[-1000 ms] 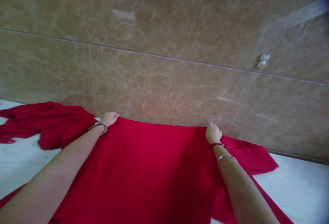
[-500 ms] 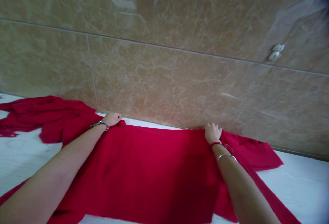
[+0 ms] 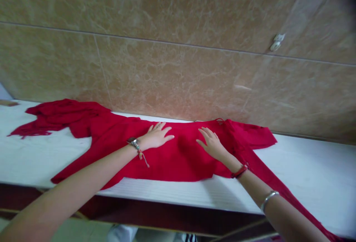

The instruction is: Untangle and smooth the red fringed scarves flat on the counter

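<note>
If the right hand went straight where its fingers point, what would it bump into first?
Probably the marbly brown wall. The right hand points forward and a bit left, across the red cloth. I can't tell if it's touching the cloth.

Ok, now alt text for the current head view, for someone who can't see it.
Two bare hands, left and right, lie open with fingers spread on red cloth across a white surface, before a tan marbled wall.
</note>
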A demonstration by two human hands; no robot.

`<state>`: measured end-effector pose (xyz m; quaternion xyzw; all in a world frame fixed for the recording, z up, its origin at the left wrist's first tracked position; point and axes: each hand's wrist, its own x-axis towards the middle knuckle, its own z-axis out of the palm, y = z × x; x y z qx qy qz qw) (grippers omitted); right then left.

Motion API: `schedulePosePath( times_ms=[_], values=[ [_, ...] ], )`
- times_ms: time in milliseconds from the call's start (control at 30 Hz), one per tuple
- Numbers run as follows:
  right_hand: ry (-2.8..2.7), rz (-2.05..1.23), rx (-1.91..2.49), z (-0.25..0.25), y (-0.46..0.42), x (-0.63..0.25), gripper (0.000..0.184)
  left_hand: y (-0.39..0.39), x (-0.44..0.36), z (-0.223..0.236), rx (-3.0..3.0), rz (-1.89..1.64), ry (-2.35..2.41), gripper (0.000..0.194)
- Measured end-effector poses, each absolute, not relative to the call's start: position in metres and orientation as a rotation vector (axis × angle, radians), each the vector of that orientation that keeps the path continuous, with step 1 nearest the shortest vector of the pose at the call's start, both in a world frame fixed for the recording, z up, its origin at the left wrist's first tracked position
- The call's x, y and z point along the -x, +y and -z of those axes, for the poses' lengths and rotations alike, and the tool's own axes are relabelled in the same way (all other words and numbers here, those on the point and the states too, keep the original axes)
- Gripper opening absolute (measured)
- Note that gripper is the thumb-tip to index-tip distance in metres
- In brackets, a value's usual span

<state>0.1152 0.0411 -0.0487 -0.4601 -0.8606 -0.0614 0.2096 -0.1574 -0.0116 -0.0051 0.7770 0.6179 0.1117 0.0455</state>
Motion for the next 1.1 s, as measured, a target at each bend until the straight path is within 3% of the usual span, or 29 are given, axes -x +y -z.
schedulePosePath(
  times_ms=[167,467,667,867,1033,1100],
  values=[
    [-2.433,0.021,1.448,0.084,-0.006,-0.130,0.059,-0.040,0.138,0.045,-2.467,-0.029,1.753,0.065],
    [-2.407,-0.058,1.672,0.078,-0.036,-0.107,0.054,-0.030,0.191,0.065,-2.796,-0.083,1.686,0.048],
    [-2.493,-0.191,1.527,0.075,-0.050,-0.082,0.061,-0.037,0.250,0.067,-2.815,-0.095,1.673,0.047],
    [-2.447,-0.158,1.404,0.077,-0.048,-0.105,0.052,-0.050,0.288,0.064,-2.772,-0.101,1.685,0.045],
    [-2.508,-0.244,1.143,0.066,-0.046,-0.131,0.052,-0.048,0.252,0.052,-2.665,-0.090,1.800,0.046],
    [-2.560,-0.270,1.071,0.061,-0.044,-0.137,0.044,-0.044,0.218,0.045,-2.712,-0.179,1.731,0.046]
  ],
)
